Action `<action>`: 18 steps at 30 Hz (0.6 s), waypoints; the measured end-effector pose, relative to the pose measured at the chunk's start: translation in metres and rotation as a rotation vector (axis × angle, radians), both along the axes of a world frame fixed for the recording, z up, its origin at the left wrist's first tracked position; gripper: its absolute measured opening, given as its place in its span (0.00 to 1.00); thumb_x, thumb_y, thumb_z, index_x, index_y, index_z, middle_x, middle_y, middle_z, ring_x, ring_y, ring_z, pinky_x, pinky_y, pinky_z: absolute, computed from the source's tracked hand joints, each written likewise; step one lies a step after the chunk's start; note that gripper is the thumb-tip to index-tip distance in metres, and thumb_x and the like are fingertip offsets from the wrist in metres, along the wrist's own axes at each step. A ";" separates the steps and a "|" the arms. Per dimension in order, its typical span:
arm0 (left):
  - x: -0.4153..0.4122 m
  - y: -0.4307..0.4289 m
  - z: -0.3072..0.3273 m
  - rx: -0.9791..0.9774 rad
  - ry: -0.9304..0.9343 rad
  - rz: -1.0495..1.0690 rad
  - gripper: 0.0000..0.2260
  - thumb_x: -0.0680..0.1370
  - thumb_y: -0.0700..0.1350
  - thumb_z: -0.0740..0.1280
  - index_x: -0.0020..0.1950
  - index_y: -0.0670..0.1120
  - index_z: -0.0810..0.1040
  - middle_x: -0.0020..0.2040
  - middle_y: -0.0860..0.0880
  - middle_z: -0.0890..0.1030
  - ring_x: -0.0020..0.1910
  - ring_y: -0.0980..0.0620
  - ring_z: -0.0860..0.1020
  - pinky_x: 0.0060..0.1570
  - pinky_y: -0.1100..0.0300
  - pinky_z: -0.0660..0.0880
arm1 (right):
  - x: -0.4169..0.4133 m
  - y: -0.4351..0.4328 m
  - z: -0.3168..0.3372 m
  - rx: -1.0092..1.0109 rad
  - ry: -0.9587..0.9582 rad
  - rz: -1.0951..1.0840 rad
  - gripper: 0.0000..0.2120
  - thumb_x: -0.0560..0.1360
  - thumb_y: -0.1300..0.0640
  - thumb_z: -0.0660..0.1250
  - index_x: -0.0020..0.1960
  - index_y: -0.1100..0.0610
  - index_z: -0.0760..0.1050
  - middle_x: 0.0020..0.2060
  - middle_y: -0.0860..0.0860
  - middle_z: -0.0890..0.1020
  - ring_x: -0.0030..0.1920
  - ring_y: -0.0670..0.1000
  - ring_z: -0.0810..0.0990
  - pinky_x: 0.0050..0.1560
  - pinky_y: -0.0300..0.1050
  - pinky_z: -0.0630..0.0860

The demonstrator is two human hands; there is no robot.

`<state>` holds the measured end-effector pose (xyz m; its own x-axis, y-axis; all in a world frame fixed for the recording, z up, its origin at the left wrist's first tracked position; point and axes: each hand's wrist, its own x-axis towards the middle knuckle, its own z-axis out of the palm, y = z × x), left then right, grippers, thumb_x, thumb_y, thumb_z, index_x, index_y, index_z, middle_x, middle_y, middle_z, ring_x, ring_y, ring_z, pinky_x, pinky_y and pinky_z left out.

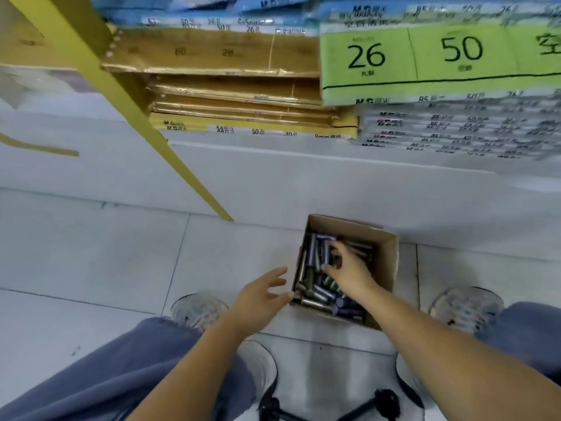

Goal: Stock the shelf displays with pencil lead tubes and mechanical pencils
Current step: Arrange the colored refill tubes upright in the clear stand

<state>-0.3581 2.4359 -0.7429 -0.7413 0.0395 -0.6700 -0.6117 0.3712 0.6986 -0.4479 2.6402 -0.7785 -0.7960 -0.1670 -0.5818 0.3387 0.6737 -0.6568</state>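
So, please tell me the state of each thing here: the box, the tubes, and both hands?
cardboard box, open at the top, standing on the floor.
lead tubes, lying loose and jumbled inside the box.
left hand, open, fingers spread, at the box's left wall.
right hand, down among the tubes; grip unclear.

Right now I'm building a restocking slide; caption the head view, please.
Right hand reaches into the cardboard box of pencil lead tubes on the floor, with the open left hand at its edge.
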 end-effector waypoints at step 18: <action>0.000 -0.005 -0.013 0.163 -0.088 0.078 0.22 0.79 0.49 0.70 0.72 0.60 0.69 0.61 0.59 0.78 0.55 0.58 0.81 0.53 0.54 0.82 | -0.004 -0.038 -0.042 0.058 0.120 -0.120 0.30 0.70 0.53 0.75 0.69 0.53 0.66 0.63 0.53 0.76 0.61 0.56 0.76 0.57 0.44 0.70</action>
